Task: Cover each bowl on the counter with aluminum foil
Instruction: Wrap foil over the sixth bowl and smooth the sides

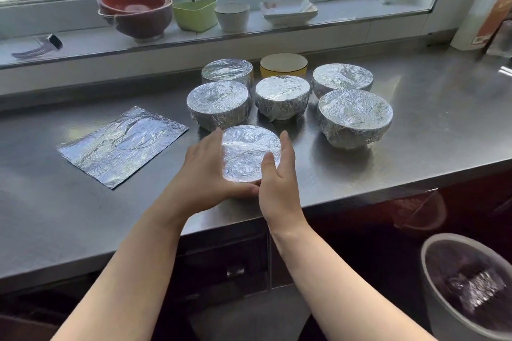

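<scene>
Head view: both grips cup nearest foiled bowl; spare foil sheet left.

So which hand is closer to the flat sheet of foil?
Left. The left hand cups the near foil-covered bowl on the side facing the flat foil sheet; the right hand is on its far side.
</scene>
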